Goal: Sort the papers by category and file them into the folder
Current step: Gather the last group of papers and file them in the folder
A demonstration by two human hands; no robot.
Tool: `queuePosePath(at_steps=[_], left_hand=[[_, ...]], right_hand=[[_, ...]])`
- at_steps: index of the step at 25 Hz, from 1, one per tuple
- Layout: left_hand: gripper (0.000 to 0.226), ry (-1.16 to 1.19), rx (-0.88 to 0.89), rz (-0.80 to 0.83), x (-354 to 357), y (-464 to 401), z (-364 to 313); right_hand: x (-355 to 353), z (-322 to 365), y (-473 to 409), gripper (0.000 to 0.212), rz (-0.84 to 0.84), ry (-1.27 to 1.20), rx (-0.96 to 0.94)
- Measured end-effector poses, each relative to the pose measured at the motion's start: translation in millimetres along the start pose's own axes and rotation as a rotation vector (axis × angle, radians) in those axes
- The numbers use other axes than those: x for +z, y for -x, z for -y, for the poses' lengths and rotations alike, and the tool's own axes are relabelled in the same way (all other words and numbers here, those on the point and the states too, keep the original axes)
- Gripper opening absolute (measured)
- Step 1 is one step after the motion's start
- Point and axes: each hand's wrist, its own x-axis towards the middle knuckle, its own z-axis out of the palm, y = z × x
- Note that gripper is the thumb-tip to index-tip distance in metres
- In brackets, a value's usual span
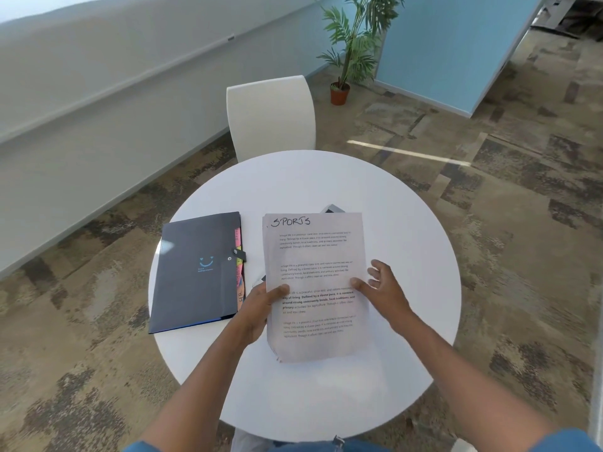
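Observation:
A stack of printed papers (315, 256) is held up over the round white table (408, 223); its top sheet is headed "SPORTS" in handwriting. My left hand (261, 305) grips the stack at its left edge, thumb on top. At the right edge, my right hand (380, 283) touches the paper with its thumb while the fingers are spread apart. A closed dark folder (195, 272) with a smiley mark, a snap strap and coloured tabs along its right side lies flat on the table, left of the papers.
A small dark object (332, 209) peeks out behind the top of the papers. A white chair (272, 115) stands at the table's far side. A potted plant (349, 44) stands on the patterned carpet beyond, by a blue partition (450, 50).

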Motion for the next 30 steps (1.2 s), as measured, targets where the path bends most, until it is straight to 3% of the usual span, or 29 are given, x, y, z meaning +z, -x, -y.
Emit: queuePosePath(at_steps=[3,6,13,15,20,30], left_hand=[[0.029,-0.036,0.036,0.072,2,4,-4],[0.029,-0.037,0.059,0.075,7,5,-3],[0.025,-0.088,0.189,-0.013,23,5,2],[0.033,-0.116,0.209,-0.007,22,6,6],[0.021,-0.365,0.201,-0.043,19,6,28],[0.02,-0.443,0.233,-0.15,26,6,41]], right_hand=[[-8,5,3,0.05,0.167,-0.265,0.01],[-1,7,12,0.03,0.097,-0.334,-0.052],[8,3,34,0.023,0.001,-0.343,-0.138],[7,-3,37,0.024,-0.014,-0.335,-0.139],[8,-26,43,0.021,-0.026,-0.181,-0.123],[8,-32,44,0.011,-0.047,-0.003,-0.148]])
